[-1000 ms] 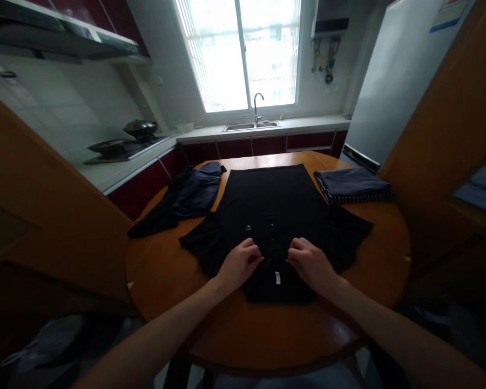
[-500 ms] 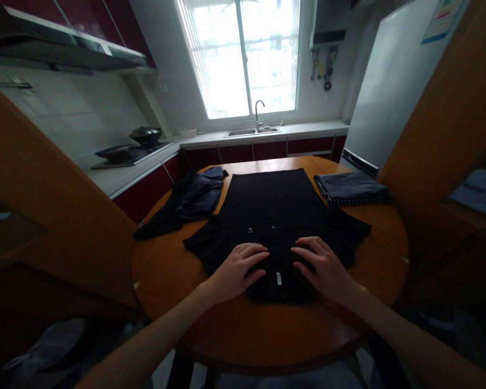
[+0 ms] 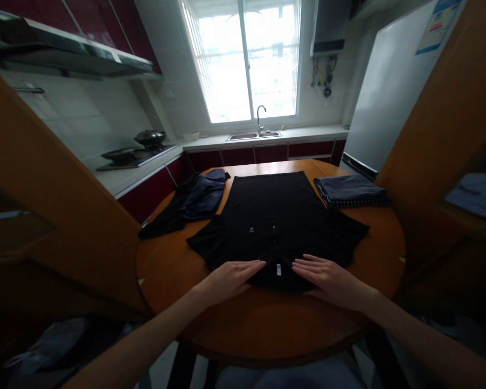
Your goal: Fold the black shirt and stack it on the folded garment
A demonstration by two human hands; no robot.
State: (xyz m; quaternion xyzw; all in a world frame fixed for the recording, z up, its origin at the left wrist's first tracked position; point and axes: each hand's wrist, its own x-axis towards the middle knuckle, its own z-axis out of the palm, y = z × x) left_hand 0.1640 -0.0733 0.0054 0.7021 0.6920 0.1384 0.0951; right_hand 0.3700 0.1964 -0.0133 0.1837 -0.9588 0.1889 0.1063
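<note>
A black short-sleeved polo shirt (image 3: 273, 202) lies spread out on the round wooden table (image 3: 275, 329), its collar end toward me and its hem at the far side. A small white label (image 3: 279, 269) shows inside the collar, and a small light emblem (image 3: 251, 230) marks the chest. My left hand (image 3: 233, 276) rests on the left side of the collar, fingers stretched out and close together. On the collar's right side lies my right hand (image 3: 328, 278), its fingers extended too. Neither hand visibly grips the cloth.
Dark blue and black clothing (image 3: 204, 195) lies at the table's left edge. A folded grey and dark stack of clothes (image 3: 351, 190) sits at the right. Beyond are a sink (image 3: 253, 135), a stove with a pan (image 3: 149, 138) and a fridge (image 3: 383, 97).
Both hands have drawn their fingers flatter and closer together at the collar, and moved slightly nearer me on the cloth. The collar's near edge has shifted away from me. The view has tilted slightly.
</note>
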